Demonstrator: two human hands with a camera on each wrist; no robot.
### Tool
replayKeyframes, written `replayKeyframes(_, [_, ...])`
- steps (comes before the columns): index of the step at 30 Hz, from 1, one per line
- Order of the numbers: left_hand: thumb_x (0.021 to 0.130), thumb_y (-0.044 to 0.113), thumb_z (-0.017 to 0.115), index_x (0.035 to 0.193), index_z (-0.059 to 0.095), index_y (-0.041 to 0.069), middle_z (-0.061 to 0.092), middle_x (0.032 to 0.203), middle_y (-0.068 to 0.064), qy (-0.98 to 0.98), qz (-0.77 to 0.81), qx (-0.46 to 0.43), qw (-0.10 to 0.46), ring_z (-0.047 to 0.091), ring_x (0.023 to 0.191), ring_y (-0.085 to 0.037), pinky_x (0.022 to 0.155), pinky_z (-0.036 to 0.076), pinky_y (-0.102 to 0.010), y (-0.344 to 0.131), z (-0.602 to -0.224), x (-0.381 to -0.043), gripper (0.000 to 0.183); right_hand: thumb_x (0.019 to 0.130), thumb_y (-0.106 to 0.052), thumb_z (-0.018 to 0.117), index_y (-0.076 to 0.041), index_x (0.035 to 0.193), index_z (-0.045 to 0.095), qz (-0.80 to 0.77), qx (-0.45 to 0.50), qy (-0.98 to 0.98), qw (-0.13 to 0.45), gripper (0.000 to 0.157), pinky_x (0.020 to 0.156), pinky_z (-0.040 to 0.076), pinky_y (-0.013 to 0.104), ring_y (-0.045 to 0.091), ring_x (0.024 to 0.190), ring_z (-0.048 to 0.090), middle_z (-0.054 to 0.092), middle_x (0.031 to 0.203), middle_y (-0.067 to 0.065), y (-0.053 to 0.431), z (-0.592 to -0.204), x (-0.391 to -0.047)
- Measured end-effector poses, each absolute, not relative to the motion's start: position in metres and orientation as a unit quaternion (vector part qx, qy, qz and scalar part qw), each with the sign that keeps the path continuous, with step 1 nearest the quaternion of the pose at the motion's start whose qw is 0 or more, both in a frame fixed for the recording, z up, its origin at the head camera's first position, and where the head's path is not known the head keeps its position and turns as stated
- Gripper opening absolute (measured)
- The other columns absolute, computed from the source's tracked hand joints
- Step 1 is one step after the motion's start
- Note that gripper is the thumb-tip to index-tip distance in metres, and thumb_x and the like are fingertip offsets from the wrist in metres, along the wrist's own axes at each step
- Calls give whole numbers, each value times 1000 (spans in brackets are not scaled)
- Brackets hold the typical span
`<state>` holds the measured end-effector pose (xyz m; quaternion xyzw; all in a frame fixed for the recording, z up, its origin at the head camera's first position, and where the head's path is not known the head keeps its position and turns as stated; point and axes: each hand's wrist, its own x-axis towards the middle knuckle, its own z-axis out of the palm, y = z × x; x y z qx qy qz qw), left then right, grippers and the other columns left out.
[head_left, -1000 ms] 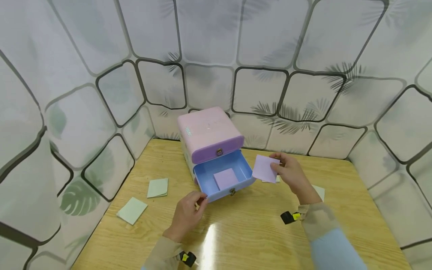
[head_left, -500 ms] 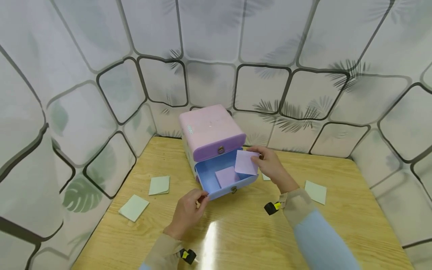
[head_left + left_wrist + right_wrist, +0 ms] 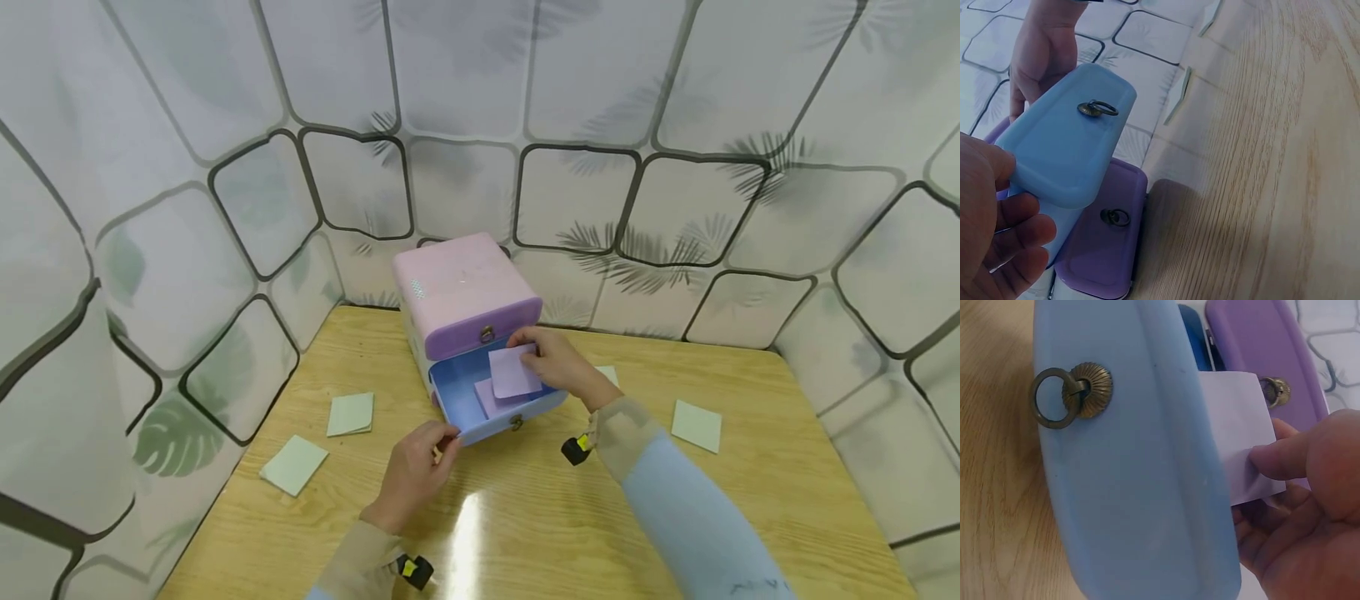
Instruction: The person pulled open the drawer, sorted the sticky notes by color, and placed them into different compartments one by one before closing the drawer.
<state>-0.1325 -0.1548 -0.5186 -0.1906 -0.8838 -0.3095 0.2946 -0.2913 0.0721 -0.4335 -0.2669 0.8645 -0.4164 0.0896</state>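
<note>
A small chest (image 3: 465, 279) with a pink top and a purple upper drawer front (image 3: 472, 332) stands on the table. Its blue drawer (image 3: 491, 433) is pulled out. My left hand (image 3: 416, 471) pinches that drawer's front left corner; the left wrist view has the thumb at the edge of the blue front (image 3: 1069, 147). Over the drawer, my right hand (image 3: 561, 365) pinches a lilac sticky note pad (image 3: 512, 372) between thumb and fingers. Beneath it a second lilac pad (image 3: 484, 402) lies in the drawer, partly covered. A brass ring pull (image 3: 1079, 394) hangs on the drawer front.
Two pale green note pads, one nearer (image 3: 294, 465) and one farther (image 3: 350, 414), lie left of the chest. On the right lies another green pad (image 3: 697, 425), and one (image 3: 609, 374) shows partly behind my right wrist. A patterned curtain (image 3: 577, 200) surrounds the wooden table (image 3: 570, 517).
My right hand has carried the lilac pad leftward from beside the chest to over the blue drawer, above the other lilac pad. My left hand has stayed at the drawer corner.
</note>
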Motion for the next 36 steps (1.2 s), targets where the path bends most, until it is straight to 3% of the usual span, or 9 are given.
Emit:
replayKeyframes(14, [84, 9, 74, 90, 67, 10, 61, 79, 6, -883, -315, -188, 292, 56, 67, -4, 55, 44, -15, -155, -518, -132, 10, 94, 1, 52, -15, 108, 63, -331, -304, 886, 114, 24, 89, 48, 40, 22, 108, 56, 62, 118, 7, 51, -446, -300])
replayKeyframes(23, [84, 9, 74, 90, 67, 10, 61, 79, 7, -887, -312, -185, 287, 55, 68, -3, 55, 44, -15, -155, -518, -132, 9, 87, 4, 59, -11, 111, 63, -289, -316, 897, 109, 28, 91, 47, 38, 20, 105, 58, 64, 115, 7, 47, -444, -301])
replayKeyframes(36, [84, 9, 74, 90, 67, 10, 61, 79, 6, -887, -310, -187, 287, 55, 68, -3, 55, 44, -15, -154, -517, -133, 10, 88, 1, 63, -14, 110, 64, -275, -310, 903, 112, 27, 90, 47, 38, 19, 107, 58, 62, 119, 5, 46, -443, -298])
